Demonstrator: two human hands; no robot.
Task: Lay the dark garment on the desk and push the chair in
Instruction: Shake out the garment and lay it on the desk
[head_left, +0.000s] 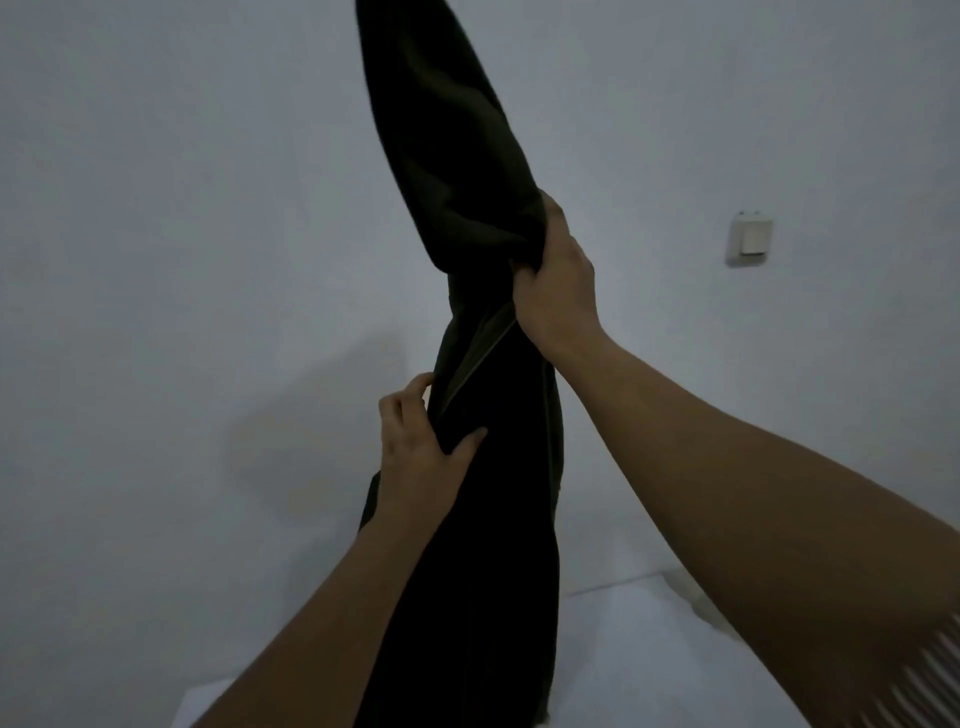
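A long dark garment (467, 545) hangs upright in front of me, running from the top edge of the view down past the bottom. My right hand (558, 283) is shut on a bunched part of it about halfway up. Lower down, my left hand (418, 452) pinches the garment's left edge, thumb on the front, near a paler seam or zip line. Below the cloth, a pale flat surface (634, 639) shows at the bottom right; I cannot tell whether it is the desk. No chair is in view.
A plain pale wall (182, 260) fills the background. A white wall switch (749, 239) sits to the right at the height of my right hand. The room is dim.
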